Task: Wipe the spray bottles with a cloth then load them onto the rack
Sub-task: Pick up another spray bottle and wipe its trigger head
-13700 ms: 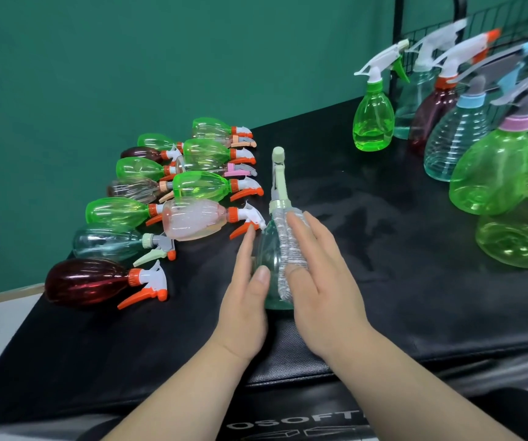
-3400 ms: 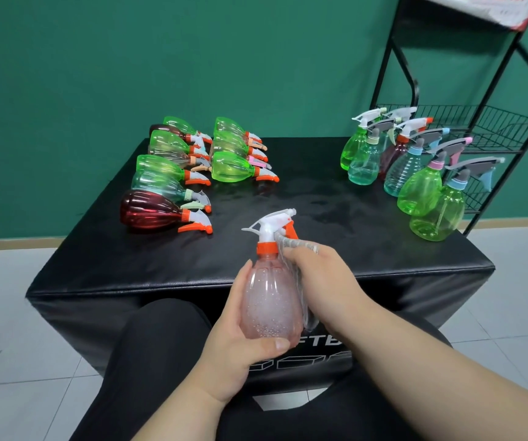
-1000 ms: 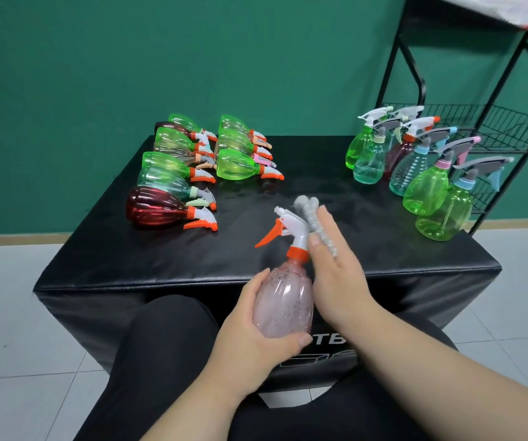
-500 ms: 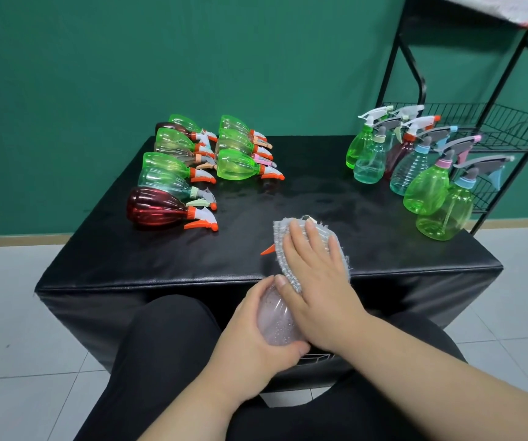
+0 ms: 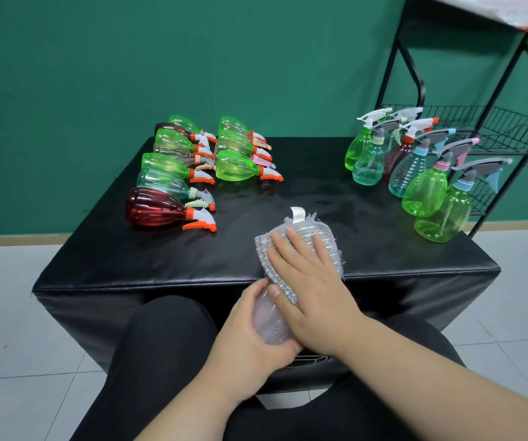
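Pale pink spray bottle (image 5: 269, 324): being held above the lap, at the near edge of the black table (image 5: 135, 265).
Left hand (image 5: 250, 335): gripping the bottle's body.
Right hand (image 5: 310, 284): lying flat with fingers straight, pressing the grey cloth (image 5: 326, 240) over the bottle's top.
Lying bottles (image 5: 192, 173): resting in rows at the table's far left.
Standing bottles (image 5: 415, 176): grouped at the right, beside the wire rack (image 5: 494, 128).

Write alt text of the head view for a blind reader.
A person's left hand holds a pale pink spray bottle while the right hand presses a grey cloth over it. Lying bottles and standing bottles share the black table.
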